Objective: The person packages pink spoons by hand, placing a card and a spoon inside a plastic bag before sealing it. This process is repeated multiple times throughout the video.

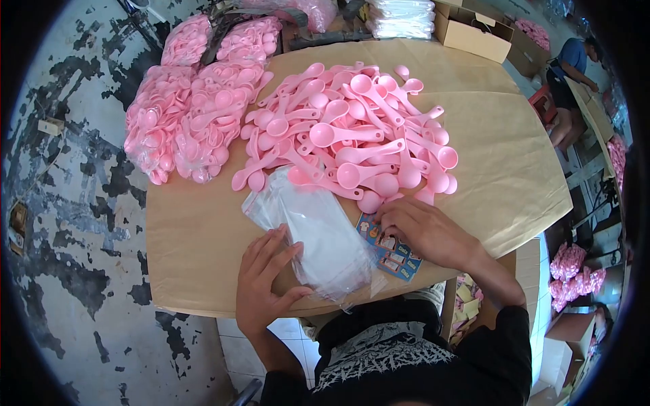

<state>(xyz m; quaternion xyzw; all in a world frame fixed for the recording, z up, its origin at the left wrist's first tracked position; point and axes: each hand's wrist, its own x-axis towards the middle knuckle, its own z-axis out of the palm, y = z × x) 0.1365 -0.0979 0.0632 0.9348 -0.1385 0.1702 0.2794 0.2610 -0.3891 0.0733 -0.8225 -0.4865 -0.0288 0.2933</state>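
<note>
Brown-paper tabletop: your left hand is resting spread-fingered on the clear bag stack, and your right hand is pressing bunched fingertips onto the printed cards just below the pink scoops.

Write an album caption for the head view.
The left hand rests on a stack of clear bags, right hand on printed cards, beside a heap of pink scoops.

Paper-covered table, flaking grey floor
</note>
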